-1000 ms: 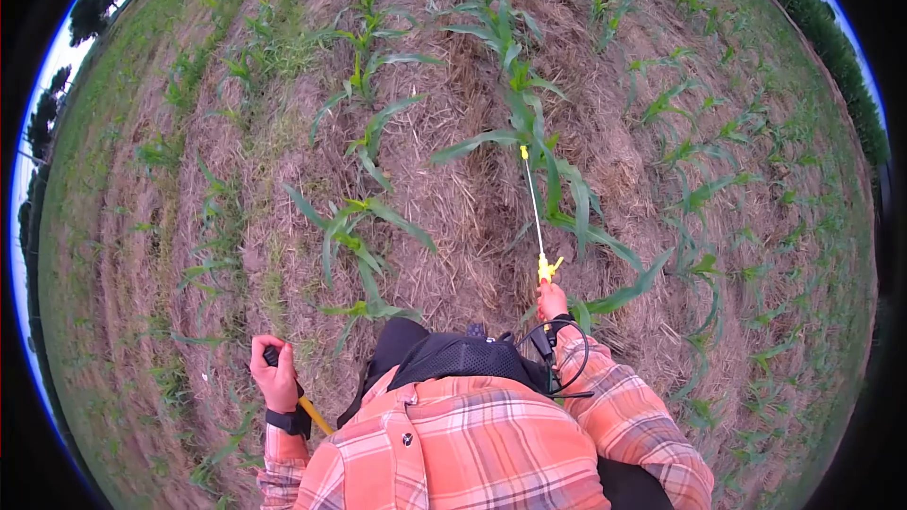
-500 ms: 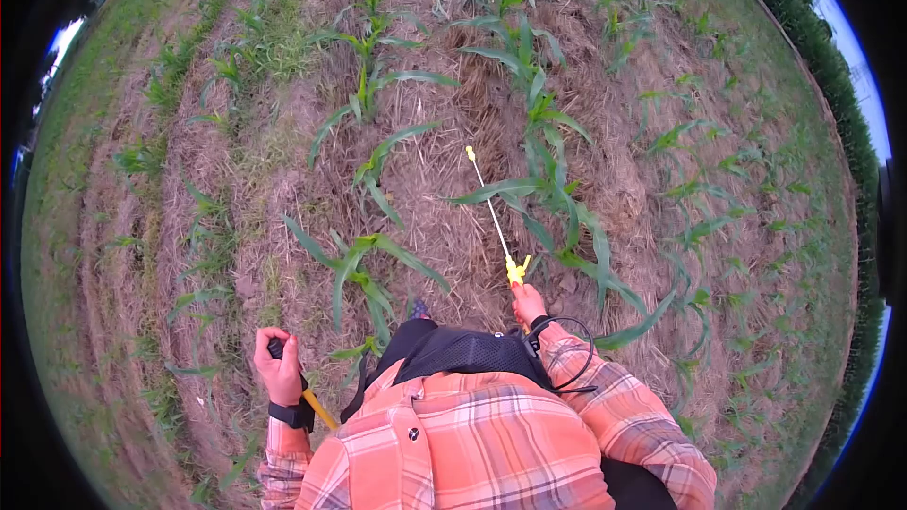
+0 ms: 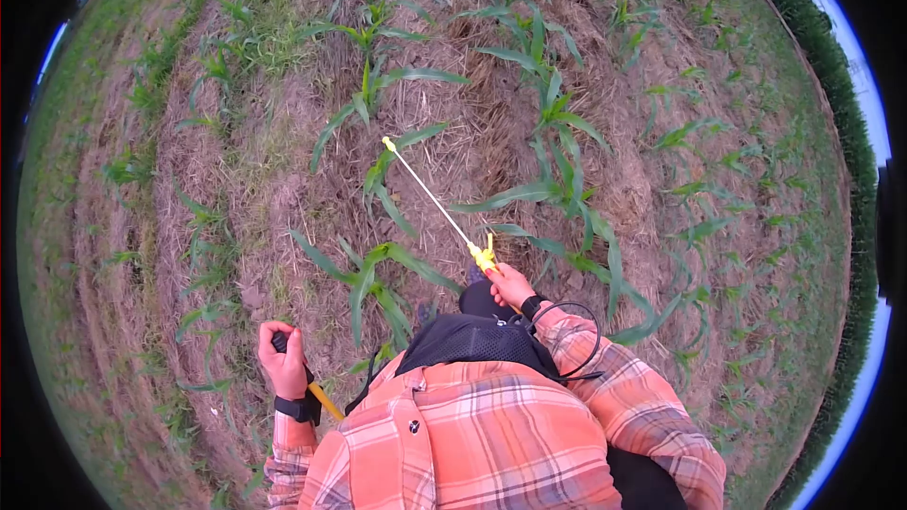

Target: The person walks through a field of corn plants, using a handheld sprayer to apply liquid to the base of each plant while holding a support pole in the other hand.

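My right hand [image 3: 510, 285] is closed around the yellow handle of a sprayer wand [image 3: 431, 195]. Its thin pale tube points forward and left, and the yellow nozzle tip lies over the leaves of a young corn plant [image 3: 380, 175]. Off to my left side, my left hand [image 3: 282, 359] is wrapped round the black grip of a pump lever [image 3: 326, 400], whose yellow-orange bar runs back toward my body. A thin black hose [image 3: 597, 340] loops by my right wrist.
Rows of young corn [image 3: 557, 118] run away from me on both sides, with straw-covered soil [image 3: 444, 156] between them. Another corn plant [image 3: 373, 276] stands just ahead of my left side. A dark green hedge [image 3: 831, 85] borders the field at right.
The wand has swung left, its tip going from the gap between rows to the left row's plant. My right hand has moved slightly left and up; my left hand keeps its grip.
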Tool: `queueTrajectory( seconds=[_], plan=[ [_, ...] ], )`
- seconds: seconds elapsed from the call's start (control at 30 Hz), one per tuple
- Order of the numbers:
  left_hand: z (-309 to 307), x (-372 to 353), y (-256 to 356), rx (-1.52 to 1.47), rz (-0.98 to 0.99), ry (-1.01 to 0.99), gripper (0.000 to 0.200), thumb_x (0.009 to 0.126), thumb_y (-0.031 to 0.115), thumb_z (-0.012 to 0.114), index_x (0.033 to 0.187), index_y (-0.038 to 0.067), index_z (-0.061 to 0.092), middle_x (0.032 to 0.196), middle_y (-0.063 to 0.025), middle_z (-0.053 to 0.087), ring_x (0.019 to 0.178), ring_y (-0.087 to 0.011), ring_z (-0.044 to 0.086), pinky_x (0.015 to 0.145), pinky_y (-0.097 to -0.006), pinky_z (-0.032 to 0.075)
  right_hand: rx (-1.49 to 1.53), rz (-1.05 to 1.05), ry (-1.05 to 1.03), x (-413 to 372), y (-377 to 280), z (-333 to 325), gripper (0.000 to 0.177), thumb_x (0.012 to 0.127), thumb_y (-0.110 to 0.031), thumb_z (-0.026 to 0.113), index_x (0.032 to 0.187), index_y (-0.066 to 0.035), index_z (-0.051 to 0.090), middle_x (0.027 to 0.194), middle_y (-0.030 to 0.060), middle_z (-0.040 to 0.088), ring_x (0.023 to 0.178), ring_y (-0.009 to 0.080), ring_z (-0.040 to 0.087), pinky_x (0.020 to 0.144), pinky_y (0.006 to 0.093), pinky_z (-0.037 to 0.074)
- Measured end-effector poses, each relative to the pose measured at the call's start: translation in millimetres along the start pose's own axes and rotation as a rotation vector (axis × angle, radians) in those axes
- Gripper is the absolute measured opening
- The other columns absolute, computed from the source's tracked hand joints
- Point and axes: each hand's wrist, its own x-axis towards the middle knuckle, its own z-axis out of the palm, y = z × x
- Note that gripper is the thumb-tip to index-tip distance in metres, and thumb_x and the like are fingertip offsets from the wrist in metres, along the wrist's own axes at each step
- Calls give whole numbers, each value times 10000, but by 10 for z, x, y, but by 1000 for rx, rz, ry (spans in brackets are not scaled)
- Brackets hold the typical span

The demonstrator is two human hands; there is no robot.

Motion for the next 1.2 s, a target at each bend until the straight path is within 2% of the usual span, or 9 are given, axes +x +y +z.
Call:
queueTrajectory(
  seconds=[0.23,0.4,0.5,0.67,0.77,0.8,0.9,1.03,1.2],
  plan=[
    [326,393,298,58,74,90,94,777,47,514,780,62,420,562,43,397,401,-13,349,356,-152,268,145,-71,-162,664,-160,-222,247,842,-298,440,896,-57,448,655,13,528,499,66,500,461,192,399],
    [697,813,523,82,100,46,97,775,49,513,780,58,417,574,36,400,403,-15,354,358,-150,279,267,-85,-218,1130,-350,-672,205,840,-239,447,866,-37,427,698,35,558,499,70,504,430,202,395],
    [1017,1080,648,90,110,4,92,772,43,511,775,56,419,577,36,405,406,-15,354,357,-153,280,355,53,-143,1208,-574,-1001,132,801,-129,486,865,-36,419,696,66,552,482,99,497,392,233,403],
    [1429,1416,787,123,114,-32,94,768,39,516,770,55,423,580,37,409,410,-14,356,355,-156,276,490,81,-85,1471,-563,-1449,137,779,-90,476,887,-38,411,691,77,546,433,90,440,358,228,374],
    [1577,1558,830,133,110,-36,96,766,39,519,767,56,425,582,36,411,411,-14,358,356,-156,274,459,46,52,1569,-603,-1625,315,815,-159,470,1092,-98,334,649,44,508,430,77,406,346,209,333],
    [1603,1590,832,121,90,-33,97,765,40,522,766,56,425,583,34,414,412,-14,359,358,-157,274,457,49,50,1602,-626,-1673,315,815,-159,470,1092,-98,334,649,44,508,430,77,406,346,209,333],
    [1658,1722,884,119,71,-24,97,764,43,524,765,57,429,577,35,418,410,-16,360,361,-160,275,418,53,151,1684,-748,-1797,550,820,-237,484,1264,-173,165,586,37,502,391,82,396,331,225,322],
    [1660,2016,843,115,43,-39,95,763,46,526,765,58,432,568,38,419,411,-17,364,361,-164,277,352,17,220,1748,-973,-1810,593,834,-226,448,1300,-203,82,559,35,506,366,86,393,324,223,320],
    [1692,2678,793,70,43,-74,89,763,45,523,759,58,434,558,44,415,419,-16,370,369,-165,278,391,28,188,1941,-1431,-1711,553,841,-212,438,1287,-213,111,599,50,517,362,67,374,313,192,295]
  ],
)
